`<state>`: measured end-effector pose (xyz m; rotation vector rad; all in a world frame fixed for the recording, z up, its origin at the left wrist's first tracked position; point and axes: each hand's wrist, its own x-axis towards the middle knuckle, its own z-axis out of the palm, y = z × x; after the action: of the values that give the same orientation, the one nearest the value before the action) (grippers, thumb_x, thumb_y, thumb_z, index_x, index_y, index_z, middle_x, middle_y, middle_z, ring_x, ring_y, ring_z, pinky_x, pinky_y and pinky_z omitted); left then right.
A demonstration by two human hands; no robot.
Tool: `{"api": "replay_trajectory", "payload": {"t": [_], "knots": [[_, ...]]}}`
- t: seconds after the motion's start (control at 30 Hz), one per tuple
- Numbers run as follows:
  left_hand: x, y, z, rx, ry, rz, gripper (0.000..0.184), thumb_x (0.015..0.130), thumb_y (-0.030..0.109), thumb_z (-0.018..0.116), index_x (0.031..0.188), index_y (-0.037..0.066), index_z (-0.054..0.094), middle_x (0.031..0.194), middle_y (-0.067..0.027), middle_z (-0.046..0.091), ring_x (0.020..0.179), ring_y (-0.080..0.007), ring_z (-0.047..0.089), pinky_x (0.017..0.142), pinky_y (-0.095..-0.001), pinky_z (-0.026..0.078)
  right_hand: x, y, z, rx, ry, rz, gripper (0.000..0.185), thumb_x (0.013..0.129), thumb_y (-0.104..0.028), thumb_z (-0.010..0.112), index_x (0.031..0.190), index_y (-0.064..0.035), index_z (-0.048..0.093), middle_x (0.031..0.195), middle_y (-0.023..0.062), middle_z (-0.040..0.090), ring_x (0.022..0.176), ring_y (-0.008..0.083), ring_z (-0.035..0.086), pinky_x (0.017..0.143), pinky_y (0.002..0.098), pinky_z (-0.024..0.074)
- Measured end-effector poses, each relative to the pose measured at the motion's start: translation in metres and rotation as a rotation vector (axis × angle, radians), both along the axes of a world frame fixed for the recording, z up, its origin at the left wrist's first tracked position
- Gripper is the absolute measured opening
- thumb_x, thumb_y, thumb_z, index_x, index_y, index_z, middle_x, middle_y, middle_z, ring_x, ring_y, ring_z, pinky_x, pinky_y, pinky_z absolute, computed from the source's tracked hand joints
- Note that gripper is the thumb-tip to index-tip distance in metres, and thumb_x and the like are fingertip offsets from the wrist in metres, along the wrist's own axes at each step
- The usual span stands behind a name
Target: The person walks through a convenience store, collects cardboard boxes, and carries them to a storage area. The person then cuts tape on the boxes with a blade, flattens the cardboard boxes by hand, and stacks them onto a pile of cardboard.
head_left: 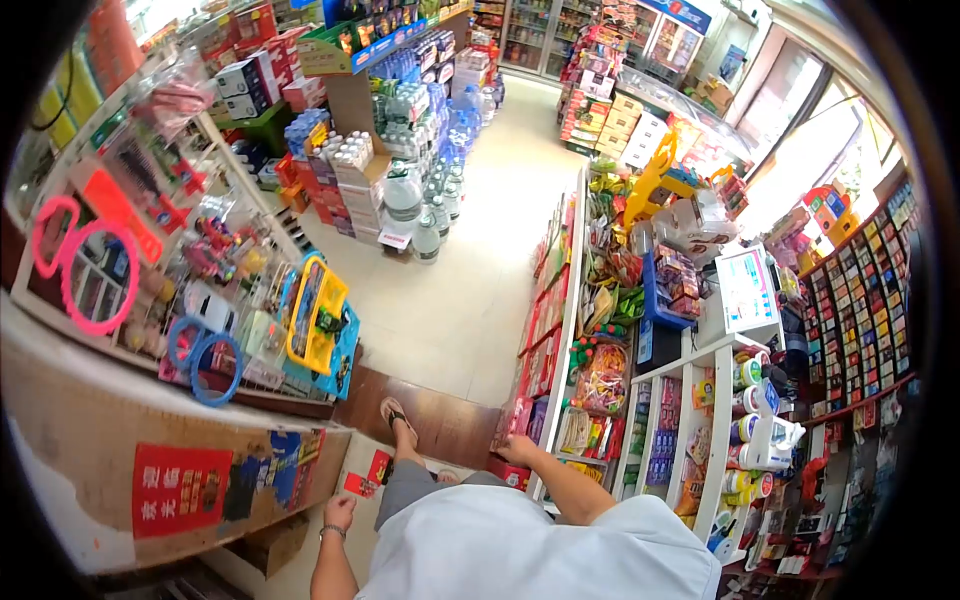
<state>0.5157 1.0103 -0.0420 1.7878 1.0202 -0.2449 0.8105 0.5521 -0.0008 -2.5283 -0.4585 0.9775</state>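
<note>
My left hand (339,512) hangs low at my side with its fingers curled in, and a bracelet circles the wrist. No item shows in it. Close beyond its fingers are red printed pieces (358,486), which look to lie on the floor; contact cannot be told. My right hand (518,450) is closed too, at the near end of the red-fronted shelf (540,365). Just below it is a red box (510,472); whether the hand touches it is unclear. One sandalled foot (398,418) stands forward on a brown floor strip (430,405).
A tiled aisle (455,300) runs ahead between shop shelves. Bottled water (425,235) is stacked left of it. A cardboard box (100,470) and a toy rack (215,310) stand at my left. A counter with snacks (605,380) and a white display screen (746,288) is on the right.
</note>
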Motion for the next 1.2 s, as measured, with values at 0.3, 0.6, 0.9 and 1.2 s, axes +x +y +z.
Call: {"api": "replay_trajectory", "payload": {"t": [0.3, 0.6, 0.9, 1.2], "knots": [[0.211, 0.021, -0.070, -0.124, 0.075, -0.466, 0.045, 0.089, 0.043, 0.063, 0.107, 0.003, 0.069, 0.099, -0.0125, 0.071, 0.089, -0.0214, 0.067, 0.080, -0.0334, 0.052, 0.001, -0.066, -0.058, -0.362, 0.195, -0.094, 0.046, 0.085, -0.052, 0.055, 0.104, -0.0142, 0.071, 0.098, 0.0146, 0.071, 0.094, 0.0325, 0.067, 0.085, 0.0423, 0.0514], [0.508, 0.081, 0.001, 0.088, 0.143, -0.804, 0.052, 0.084, 0.047, 0.060, 0.113, 0.005, 0.067, 0.114, -0.0193, 0.066, 0.109, -0.0324, 0.062, 0.095, -0.0381, 0.048, 0.157, 0.049, -0.034, -0.054, 0.090, -0.591, 0.037, 0.083, -0.035, 0.063, 0.108, -0.0092, 0.071, 0.105, 0.0167, 0.070, 0.100, 0.0293, 0.067, 0.087, 0.0383, 0.0510], [0.694, 0.081, 0.017, 0.052, -0.215, -0.428, 0.043, 0.087, 0.040, 0.062, 0.114, 0.006, 0.066, 0.106, -0.0156, 0.069, 0.098, -0.0290, 0.066, 0.085, -0.0374, 0.052, 0.314, 0.073, -0.043, 0.077, 0.216, -0.507, 0.032, 0.087, -0.026, 0.064, 0.110, -0.0042, 0.069, 0.103, 0.0152, 0.071, 0.096, 0.0238, 0.068, 0.085, 0.0335, 0.0505], [0.622, 0.064, -0.140, 0.075, 0.554, -0.390, 0.045, 0.092, 0.038, 0.052, 0.118, 0.003, 0.065, 0.124, -0.0186, 0.062, 0.115, -0.0353, 0.058, 0.096, -0.0397, 0.045, 0.522, -0.089, -0.224, -0.116, 0.287, -0.384, 0.046, 0.083, -0.036, 0.068, 0.114, -0.0016, 0.066, 0.104, 0.0166, 0.070, 0.093, 0.0235, 0.068, 0.083, 0.0346, 0.0504]]}}
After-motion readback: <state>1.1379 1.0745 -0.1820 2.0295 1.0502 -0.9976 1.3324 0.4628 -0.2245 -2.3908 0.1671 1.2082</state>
